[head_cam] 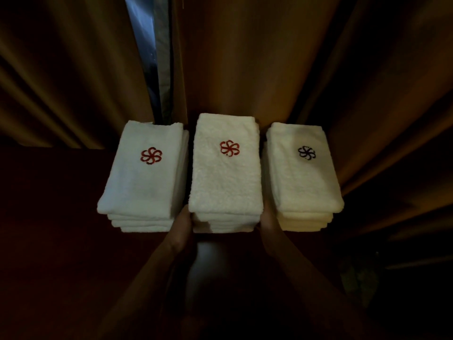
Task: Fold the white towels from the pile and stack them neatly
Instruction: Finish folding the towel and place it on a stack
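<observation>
Grip: left hand [182, 223] and right hand [268, 223] press flat against the middle stack [226, 177] sides, holding nothing — squaring step, apparently final; next, judged, release without toppling neighbours

Dim, warm-toned scene from the head camera. The three towel stacks [226, 173] are the brightest areas; the left stack [142, 173] reads cooler and bluish, the right stack [304, 168] yellower. A cold blue strip of light shows through the gap [149, 57] in the brown curtains [269, 57]. Both hands, left [180, 227] and right [269, 224], are underexposed, and the forearms fade into black below. Curtain folds bow outward toward the edges through wide-angle distortion. Detail is soft and noisy throughout.
</observation>
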`<action>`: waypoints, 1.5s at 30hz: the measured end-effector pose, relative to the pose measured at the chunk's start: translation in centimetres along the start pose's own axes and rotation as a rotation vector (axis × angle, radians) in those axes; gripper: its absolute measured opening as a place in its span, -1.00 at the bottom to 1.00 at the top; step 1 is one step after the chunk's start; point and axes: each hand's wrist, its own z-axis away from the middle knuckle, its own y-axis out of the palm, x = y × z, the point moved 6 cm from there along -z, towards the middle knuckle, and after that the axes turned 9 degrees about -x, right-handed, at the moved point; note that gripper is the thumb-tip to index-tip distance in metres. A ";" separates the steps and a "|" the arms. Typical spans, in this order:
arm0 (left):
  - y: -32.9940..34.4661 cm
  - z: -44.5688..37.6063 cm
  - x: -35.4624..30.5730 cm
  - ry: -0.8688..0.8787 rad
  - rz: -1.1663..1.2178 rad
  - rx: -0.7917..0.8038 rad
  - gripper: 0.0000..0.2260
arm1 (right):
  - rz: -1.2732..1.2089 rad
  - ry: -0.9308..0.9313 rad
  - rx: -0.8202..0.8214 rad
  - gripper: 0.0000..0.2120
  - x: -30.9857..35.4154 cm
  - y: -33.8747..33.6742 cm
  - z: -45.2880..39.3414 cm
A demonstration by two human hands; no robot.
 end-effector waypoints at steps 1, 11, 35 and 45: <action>0.3 0.0 -0.7 0.024 0.032 0.034 -0.65 | -0.040 -0.063 0.009 -0.50 1.2 0.2 0.4; 4.5 -0.2 -9.3 0.287 -0.227 0.123 -0.65 | 0.178 -0.192 0.086 -0.53 8.8 3.0 0.2; 7.3 -5.0 -16.4 0.684 -0.347 -0.281 -0.77 | 0.275 -0.528 -0.241 -0.85 16.1 6.0 -4.1; 8.3 -6.8 -16.8 0.458 -0.352 -0.309 -0.70 | 0.043 -0.254 -0.223 -0.89 15.4 5.9 -5.6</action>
